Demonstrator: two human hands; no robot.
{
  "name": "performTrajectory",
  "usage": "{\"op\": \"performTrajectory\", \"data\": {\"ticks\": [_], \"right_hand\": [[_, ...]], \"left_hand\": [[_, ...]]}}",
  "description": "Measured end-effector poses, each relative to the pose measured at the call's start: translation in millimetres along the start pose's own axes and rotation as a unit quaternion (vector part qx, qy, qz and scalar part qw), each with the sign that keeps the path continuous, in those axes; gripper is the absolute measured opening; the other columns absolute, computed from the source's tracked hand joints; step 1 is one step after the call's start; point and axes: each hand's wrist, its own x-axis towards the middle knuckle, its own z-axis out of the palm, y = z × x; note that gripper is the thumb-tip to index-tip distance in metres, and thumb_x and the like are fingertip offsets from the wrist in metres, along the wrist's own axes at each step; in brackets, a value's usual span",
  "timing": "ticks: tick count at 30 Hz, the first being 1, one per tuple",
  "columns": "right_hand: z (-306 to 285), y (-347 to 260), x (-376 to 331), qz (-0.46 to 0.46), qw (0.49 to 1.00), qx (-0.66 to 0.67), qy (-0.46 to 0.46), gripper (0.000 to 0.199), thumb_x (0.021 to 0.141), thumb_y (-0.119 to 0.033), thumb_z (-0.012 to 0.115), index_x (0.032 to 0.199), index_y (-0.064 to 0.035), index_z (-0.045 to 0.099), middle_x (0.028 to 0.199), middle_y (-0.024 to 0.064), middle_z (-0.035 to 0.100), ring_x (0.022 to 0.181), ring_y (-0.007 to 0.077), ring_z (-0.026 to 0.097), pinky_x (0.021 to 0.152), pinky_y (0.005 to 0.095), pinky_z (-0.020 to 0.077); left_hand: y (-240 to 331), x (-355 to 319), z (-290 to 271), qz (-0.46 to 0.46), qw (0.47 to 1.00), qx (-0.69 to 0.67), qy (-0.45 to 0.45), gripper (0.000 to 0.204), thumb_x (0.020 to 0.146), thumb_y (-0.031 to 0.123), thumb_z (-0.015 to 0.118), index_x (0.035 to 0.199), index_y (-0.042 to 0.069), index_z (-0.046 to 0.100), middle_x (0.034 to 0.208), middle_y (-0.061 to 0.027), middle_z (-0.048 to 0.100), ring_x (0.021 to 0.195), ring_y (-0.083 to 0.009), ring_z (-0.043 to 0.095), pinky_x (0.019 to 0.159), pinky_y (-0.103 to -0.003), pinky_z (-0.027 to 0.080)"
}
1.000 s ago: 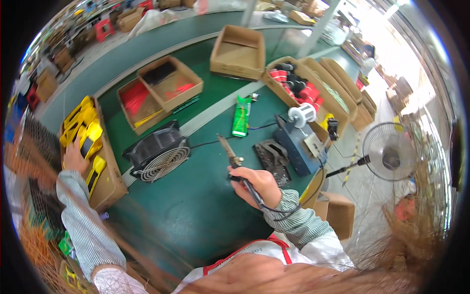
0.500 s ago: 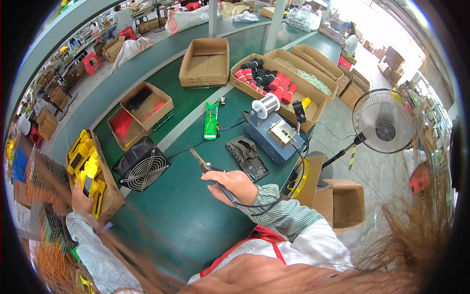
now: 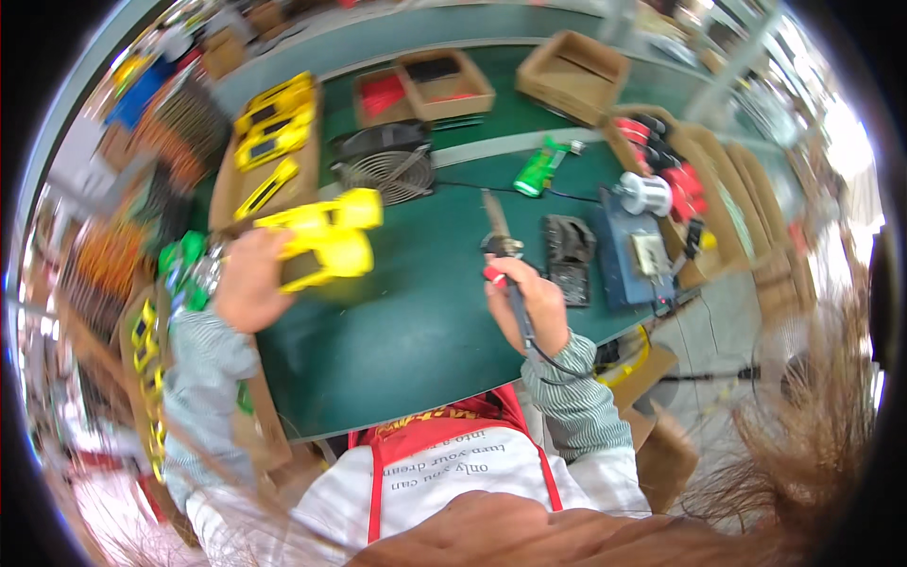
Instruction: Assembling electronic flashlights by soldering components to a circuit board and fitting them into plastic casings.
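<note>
My left hand [image 3: 253, 282] is closed on yellow plastic housings [image 3: 348, 248] with dark panels, held over the left side of the green table and blurred by motion. My right hand [image 3: 537, 307] grips a soldering iron [image 3: 500, 227], its metal tip pointing away from me and its black cable looping back past the wrist. Beyond the right hand lies a green plastic casing [image 3: 537, 170] with wires. Right of the iron sits a black soldering stand tray [image 3: 569, 260]. A blue soldering station [image 3: 619, 260] stands farther right, with a spool of solder wire [image 3: 646, 195] on top.
A cardboard box [image 3: 225, 194] of yellow housings stands at far left, beside a black fan [image 3: 385, 170] with a metal grille. Small boxes [image 3: 463, 104] hold red and black wires. Red and black bundles [image 3: 682, 189] fill a box at right. Another box with yellow parts [image 3: 146, 378] stands lower left.
My left hand has lifted yellow housings out of the box and brought them right, over the table. The view has turned left. My right hand still holds the soldering iron.
</note>
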Motion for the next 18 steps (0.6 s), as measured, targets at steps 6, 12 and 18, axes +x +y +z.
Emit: {"op": "performTrajectory", "data": {"ticks": [6,12,18], "right_hand": [[19,-17,-17,-0.012,0.995,0.101,-0.015,0.042,0.077,0.002,0.07,0.116,-0.0054,0.058,0.1,0.0157,0.07,0.065,0.0252,0.066,0.061,0.0323,0.0529],[25,-29,-32,-0.044,0.993,0.092,-0.062,0.042,0.077,0.001,0.069,0.116,-0.0074,0.057,0.093,0.0125,0.069,0.07,0.0282,0.067,0.065,0.0354,0.0541],[38,-34,-31,-0.073,0.986,0.089,-0.122,0.05,0.074,0.001,0.071,0.119,-0.0103,0.053,0.095,0.0158,0.066,0.078,0.0336,0.065,0.065,0.0398,0.0527]], "left_hand": [[89,-24,73,-0.048,0.999,-0.008,-0.002,0.071,0.06,0.014,0.082,0.125,0.012,0.053,0.119,-0.0204,0.052,0.112,-0.0372,0.051,0.094,-0.047,0.042],[104,-43,93,-0.066,0.99,0.003,-0.122,0.08,0.071,0.031,0.082,0.14,0.02,0.044,0.143,-0.0174,0.04,0.136,-0.0374,0.037,0.104,-0.061,0.036],[125,-66,92,-0.062,0.992,0.025,-0.106,0.072,0.076,0.026,0.076,0.141,0.025,0.045,0.147,-0.0099,0.04,0.137,-0.0369,0.037,0.099,-0.06,0.04]]}}
